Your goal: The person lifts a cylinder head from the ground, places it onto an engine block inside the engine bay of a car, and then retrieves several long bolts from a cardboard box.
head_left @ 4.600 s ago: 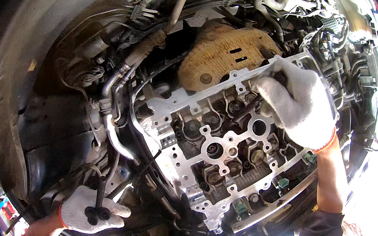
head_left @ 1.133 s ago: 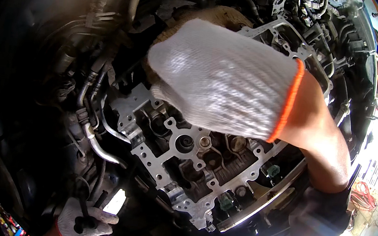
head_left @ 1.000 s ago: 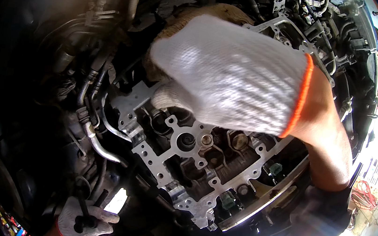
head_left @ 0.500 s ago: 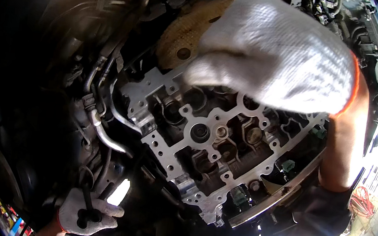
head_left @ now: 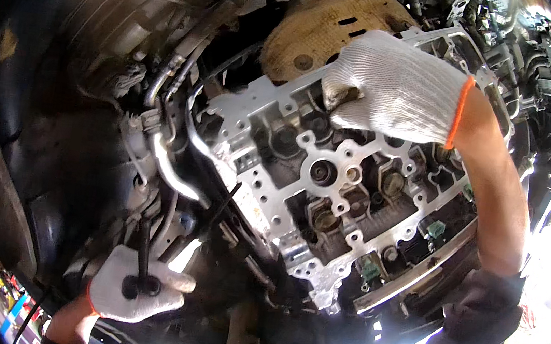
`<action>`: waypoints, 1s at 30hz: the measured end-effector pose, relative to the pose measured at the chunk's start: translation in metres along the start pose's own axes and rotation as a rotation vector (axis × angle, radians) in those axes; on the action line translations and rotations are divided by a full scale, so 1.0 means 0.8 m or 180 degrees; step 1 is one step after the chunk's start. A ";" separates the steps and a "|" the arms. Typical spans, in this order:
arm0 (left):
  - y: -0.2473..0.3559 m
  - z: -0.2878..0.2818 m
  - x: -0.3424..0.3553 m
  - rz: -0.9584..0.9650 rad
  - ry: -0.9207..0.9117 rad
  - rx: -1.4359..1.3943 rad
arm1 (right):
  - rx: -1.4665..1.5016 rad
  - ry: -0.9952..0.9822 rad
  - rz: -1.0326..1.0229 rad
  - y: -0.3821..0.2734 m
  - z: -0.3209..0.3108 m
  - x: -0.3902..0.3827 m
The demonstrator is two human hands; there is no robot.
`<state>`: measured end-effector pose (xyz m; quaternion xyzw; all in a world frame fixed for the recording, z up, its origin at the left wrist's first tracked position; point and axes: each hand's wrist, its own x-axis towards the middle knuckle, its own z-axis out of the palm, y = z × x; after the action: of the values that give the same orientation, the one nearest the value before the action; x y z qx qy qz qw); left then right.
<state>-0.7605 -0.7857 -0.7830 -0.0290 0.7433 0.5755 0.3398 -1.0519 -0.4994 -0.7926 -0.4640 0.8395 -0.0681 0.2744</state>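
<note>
My right hand, in a white knit glove with an orange cuff, is over the far part of a bare silver cylinder head. Its fingers are curled together; whatever they pinch, if anything, is hidden beneath the glove. At the lower left my left hand, gloved the same way, is closed round long dark bolts with round heads. Their shafts point away from me, and the fingers lie toward the right. The cylinder head has round bores, a central ring and several bolt holes.
A tan perforated shield stands behind the cylinder head. Silver pipes and hoses run along its left side. A curved metal edge and green connectors border the near right. A dark bay panel rises at far left.
My right hand has come down closer to the cylinder head, its fingers more curled. The view has shifted, so the engine sits further right. My left hand still grips the bolts.
</note>
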 end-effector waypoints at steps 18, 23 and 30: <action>0.023 0.011 -0.094 -0.0476 -0.0563 -0.1827 | 0.2151 0.1740 -0.0027 -0.322 0.042 -0.092; 0.046 0.030 -0.105 -0.0409 -0.0767 -0.1559 | 0.2619 0.1649 0.0680 -0.370 0.080 -0.125; 0.082 0.087 -0.117 -0.0106 -0.1205 -0.1345 | 0.3036 0.1719 0.0655 -0.372 0.074 -0.239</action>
<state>-0.6839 -0.7357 -0.6853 -0.0034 0.5296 0.7072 0.4683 -0.7202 -0.5019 -0.6565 -0.1701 0.7971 -0.5298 0.2344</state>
